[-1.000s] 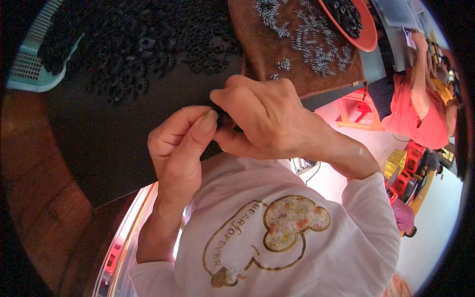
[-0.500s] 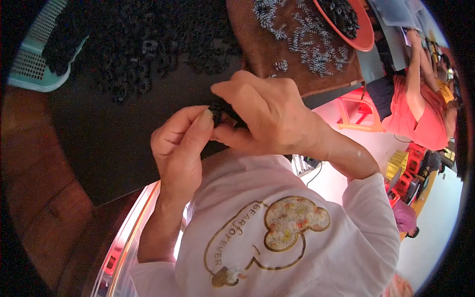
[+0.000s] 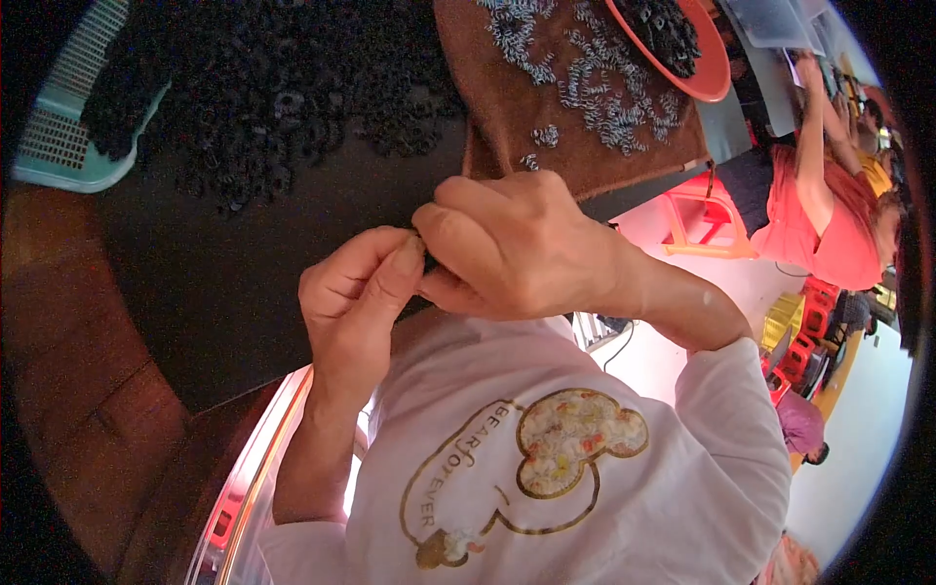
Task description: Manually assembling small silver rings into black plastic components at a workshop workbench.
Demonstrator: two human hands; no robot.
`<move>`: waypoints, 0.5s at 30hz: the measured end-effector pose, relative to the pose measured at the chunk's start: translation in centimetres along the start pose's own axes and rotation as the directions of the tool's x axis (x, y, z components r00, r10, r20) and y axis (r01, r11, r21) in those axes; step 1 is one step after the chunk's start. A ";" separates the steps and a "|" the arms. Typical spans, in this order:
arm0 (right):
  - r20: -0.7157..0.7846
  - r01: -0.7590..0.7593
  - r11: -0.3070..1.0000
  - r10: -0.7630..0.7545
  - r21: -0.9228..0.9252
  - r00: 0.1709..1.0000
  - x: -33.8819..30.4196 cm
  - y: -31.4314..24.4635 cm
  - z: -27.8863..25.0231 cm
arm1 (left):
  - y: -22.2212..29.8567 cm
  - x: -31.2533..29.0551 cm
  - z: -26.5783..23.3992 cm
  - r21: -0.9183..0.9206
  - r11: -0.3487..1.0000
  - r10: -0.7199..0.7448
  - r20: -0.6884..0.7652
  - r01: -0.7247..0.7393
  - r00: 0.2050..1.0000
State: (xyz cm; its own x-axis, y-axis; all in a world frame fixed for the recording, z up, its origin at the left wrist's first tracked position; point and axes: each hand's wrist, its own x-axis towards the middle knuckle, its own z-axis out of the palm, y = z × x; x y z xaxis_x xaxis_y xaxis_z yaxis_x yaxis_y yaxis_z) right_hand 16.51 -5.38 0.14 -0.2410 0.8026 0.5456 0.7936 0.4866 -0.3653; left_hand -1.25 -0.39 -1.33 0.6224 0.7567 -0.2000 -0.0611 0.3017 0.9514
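My left hand (image 3: 356,283) is closed, thumb and forefinger pinching a small black part (image 3: 430,255) that is mostly hidden between the two hands. Against it my right hand (image 3: 517,244) is closed too, its fingers curled round the same spot. The kind of part cannot be made out. Ahead on the dark tabletop (image 3: 244,331) spreads a heap of small black plastic pieces (image 3: 263,117). Small metal springs (image 3: 609,88) lie scattered on a brown cloth (image 3: 497,127) beyond my right hand.
At the far left a pale green basket (image 3: 73,171) holds more black pieces. An orange-red bowl (image 3: 719,73) with black parts sits at the far right. Beyond the table's right side are a red stool (image 3: 712,219) and a person in red (image 3: 819,229).
My right hand's fingers have curled in closer to my left fingertips, covering most of the black part. Both hands remain together in nearly the same place.
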 end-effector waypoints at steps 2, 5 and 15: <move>-0.026 -0.026 0.999 0.027 0.031 0.999 -0.2 0.4 -0.6 | 0.4 0.0 0.7 -0.010 1.000 0.009 0.005 -0.009 1.000; -0.025 -0.056 0.998 0.056 -0.008 0.998 -0.5 1.9 -3.4 | 0.9 0.1 1.2 -0.046 0.999 -0.024 0.027 0.025 0.999; -0.323 -0.682 0.716 0.617 -0.147 0.717 -3.4 11.7 -14.3 | 1.1 -0.2 0.7 0.028 0.999 -0.027 0.078 0.025 0.997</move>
State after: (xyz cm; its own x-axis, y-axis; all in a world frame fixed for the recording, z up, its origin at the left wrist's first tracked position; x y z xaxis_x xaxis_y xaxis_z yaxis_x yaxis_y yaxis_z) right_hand 34.62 -7.34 4.76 0.4976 0.7646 0.4095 0.8149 -0.2503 -0.5228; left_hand -0.85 -0.62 -0.03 0.6825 0.7010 -0.2070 -0.0237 0.3043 0.9523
